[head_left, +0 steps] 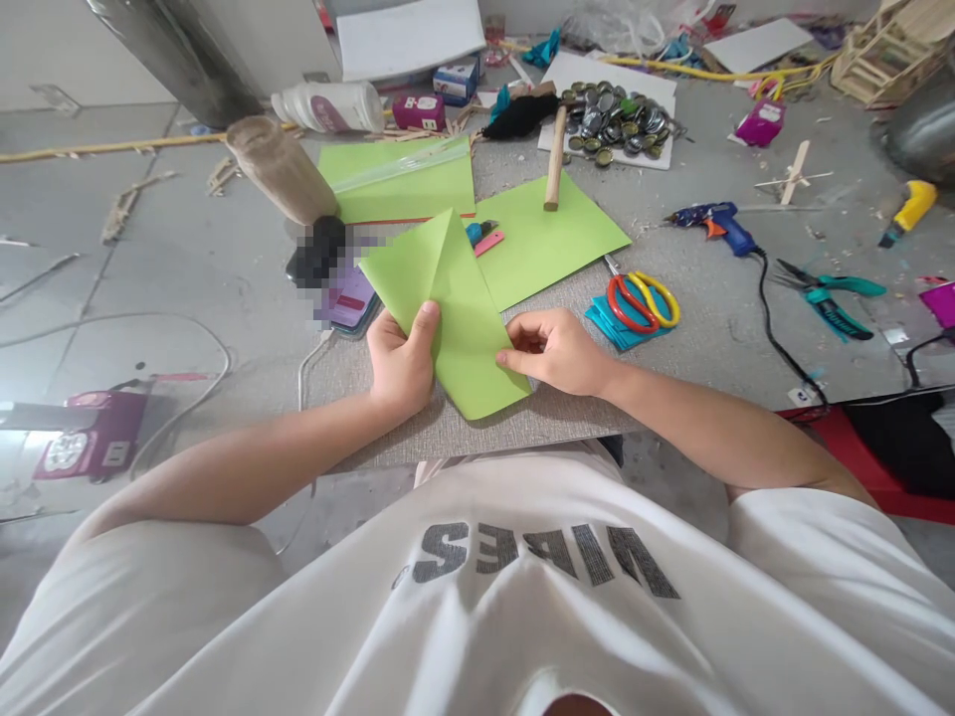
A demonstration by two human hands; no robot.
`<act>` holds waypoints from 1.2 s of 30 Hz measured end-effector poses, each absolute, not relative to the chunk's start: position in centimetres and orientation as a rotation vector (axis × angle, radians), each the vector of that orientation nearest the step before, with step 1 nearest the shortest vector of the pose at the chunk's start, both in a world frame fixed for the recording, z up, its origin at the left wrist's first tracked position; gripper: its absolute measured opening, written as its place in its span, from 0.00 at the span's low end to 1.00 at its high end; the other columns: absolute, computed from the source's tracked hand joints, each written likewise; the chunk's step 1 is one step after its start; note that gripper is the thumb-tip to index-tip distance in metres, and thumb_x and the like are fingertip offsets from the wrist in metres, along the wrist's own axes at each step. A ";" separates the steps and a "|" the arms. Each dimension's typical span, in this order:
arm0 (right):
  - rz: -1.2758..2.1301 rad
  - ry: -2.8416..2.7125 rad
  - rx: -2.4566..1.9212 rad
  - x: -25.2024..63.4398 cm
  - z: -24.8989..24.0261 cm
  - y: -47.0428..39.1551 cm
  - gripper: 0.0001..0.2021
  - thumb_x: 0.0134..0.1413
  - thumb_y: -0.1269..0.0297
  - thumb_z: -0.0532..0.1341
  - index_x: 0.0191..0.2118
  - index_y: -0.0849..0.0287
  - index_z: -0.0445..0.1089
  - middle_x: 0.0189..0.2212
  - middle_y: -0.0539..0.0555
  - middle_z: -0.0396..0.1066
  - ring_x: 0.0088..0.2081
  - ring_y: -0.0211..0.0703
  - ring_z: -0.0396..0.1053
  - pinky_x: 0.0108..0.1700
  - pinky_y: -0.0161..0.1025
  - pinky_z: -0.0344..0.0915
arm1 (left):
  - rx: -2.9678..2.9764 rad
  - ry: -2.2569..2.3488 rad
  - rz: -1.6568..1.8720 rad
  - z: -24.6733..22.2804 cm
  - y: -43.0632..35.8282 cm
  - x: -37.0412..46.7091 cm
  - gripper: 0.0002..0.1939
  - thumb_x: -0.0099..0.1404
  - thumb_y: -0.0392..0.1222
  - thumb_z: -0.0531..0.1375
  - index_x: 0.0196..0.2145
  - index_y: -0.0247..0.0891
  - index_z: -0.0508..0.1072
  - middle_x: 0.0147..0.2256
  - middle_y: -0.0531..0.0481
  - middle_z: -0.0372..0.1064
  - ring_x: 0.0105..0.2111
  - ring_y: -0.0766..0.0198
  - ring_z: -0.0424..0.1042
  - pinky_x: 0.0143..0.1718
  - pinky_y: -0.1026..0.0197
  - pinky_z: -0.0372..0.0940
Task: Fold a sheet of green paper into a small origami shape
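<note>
Head view: we see the folded green paper (pixel 470 338) held over the near side of the desk (pixel 448 438), btwn both hands, a crease running down from its top pt. L hand (pixel 403 368) has a narrow grip on the paper's L edge, thumb on the face, fingers mostly behind. R hand (pixel 559 350) pinches the lower R edge, thumb on front, other fingers curled & partly hidden. Beyond, we've a 2nd green sheet (pixel 548 249) flat on the desk w/ a wooden stick (pixel 555 164) across its far edge, plus a 3rd sheet (pixel 403 189) further L. To the R: scissors (pixel 648 298) on teal material (pixel 623 338), then a blue glue gun (pixel 720 224) & teal pliers (pixel 828 296). Metal caps (pixel 616 119) lie piled on a white board (pixel 597 68), far side.
</note>
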State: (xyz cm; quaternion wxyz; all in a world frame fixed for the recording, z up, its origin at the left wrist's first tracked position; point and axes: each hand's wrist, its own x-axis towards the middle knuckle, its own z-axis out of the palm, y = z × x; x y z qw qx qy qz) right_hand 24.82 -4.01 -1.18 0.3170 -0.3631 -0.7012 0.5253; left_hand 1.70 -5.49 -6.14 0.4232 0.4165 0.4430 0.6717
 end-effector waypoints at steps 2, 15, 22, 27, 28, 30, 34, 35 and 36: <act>1.116 -1.896 -0.934 25.2 -1.4 -3.7 0.13 0.63 0.54 0.73 0.33 0.55 0.76 0.28 0.49 0.75 0.29 0.39 0.65 0.33 0.41 0.64 | 1.052 1.049 1.701 -6.3 -5.1 1.4 0.30 0.59 0.71 0.85 0.42 0.45 0.85 0.42 0.45 0.89 0.46 0.49 0.89 0.52 0.48 0.86; -0.229 -2.050 -0.416 28.7 -2.4 -0.1 0.12 0.82 0.68 0.63 0.53 0.41 0.82 0.41 0.48 0.84 0.48 0.50 0.78 0.57 0.57 0.66 | 0.718 0.829 0.973 -3.6 -4.0 -0.3 0.48 0.75 0.88 0.54 0.54 0.40 0.85 0.54 0.35 0.90 0.54 0.37 0.90 0.57 0.35 0.86; 0.106 -2.374 -0.583 28.9 -2.2 -1.2 0.12 0.73 0.60 0.65 0.37 0.44 0.84 0.51 0.53 0.85 0.64 0.62 0.76 0.69 0.68 0.69 | 0.872 0.818 0.872 -3.3 -3.7 -0.5 0.41 0.51 0.82 0.81 0.43 0.42 0.87 0.41 0.37 0.90 0.45 0.31 0.93 0.41 0.37 0.89; 0.160 -2.404 -0.705 28.1 -2.2 -2.1 0.09 0.65 0.66 0.68 0.33 0.46 0.82 0.66 0.54 0.81 0.77 0.67 0.66 0.80 0.73 0.64 | 1.008 0.728 0.776 -2.8 -4.8 1.0 0.30 0.52 0.62 0.89 0.41 0.42 0.87 0.37 0.40 0.90 0.37 0.39 0.93 0.39 0.42 0.90; 0.190 -2.348 -0.702 27.8 -2.5 -2.2 0.08 0.65 0.67 0.67 0.34 0.47 0.82 0.69 0.55 0.80 0.78 0.67 0.65 0.82 0.73 0.63 | 1.006 0.766 0.824 -2.9 -5.1 1.2 0.30 0.52 0.62 0.89 0.42 0.41 0.87 0.36 0.41 0.90 0.36 0.40 0.92 0.38 0.44 0.90; 0.267 -2.144 -0.664 26.9 -3.3 -2.4 0.07 0.67 0.67 0.66 0.42 0.48 0.82 0.72 0.58 0.77 0.78 0.66 0.67 0.81 0.72 0.65 | 0.996 0.845 0.929 -3.2 -5.5 1.4 0.32 0.50 0.63 0.89 0.42 0.42 0.87 0.36 0.42 0.90 0.35 0.41 0.92 0.35 0.45 0.90; 0.661 -1.661 -0.754 25.6 -4.0 -2.2 0.16 0.70 0.53 0.70 0.58 0.49 0.76 0.60 0.60 0.81 0.59 0.55 0.81 0.59 0.55 0.81 | 0.980 0.936 1.130 -3.8 -5.9 1.6 0.38 0.47 0.67 0.90 0.45 0.42 0.84 0.42 0.41 0.91 0.38 0.41 0.93 0.39 0.45 0.91; 0.822 -1.592 -0.801 25.4 -3.7 -2.2 0.18 0.70 0.46 0.72 0.55 0.50 0.76 0.53 0.58 0.82 0.50 0.51 0.82 0.52 0.51 0.81 | 0.979 0.954 1.168 -3.8 -6.0 1.7 0.39 0.46 0.67 0.90 0.45 0.42 0.84 0.42 0.41 0.91 0.38 0.41 0.93 0.40 0.44 0.92; 0.984 -1.551 -0.846 25.2 -3.3 -2.2 0.22 0.69 0.39 0.73 0.51 0.51 0.76 0.45 0.55 0.82 0.42 0.48 0.80 0.46 0.47 0.79 | 0.980 0.972 1.200 -3.9 -6.1 1.8 0.40 0.46 0.68 0.90 0.45 0.42 0.84 0.43 0.42 0.92 0.39 0.42 0.93 0.40 0.44 0.92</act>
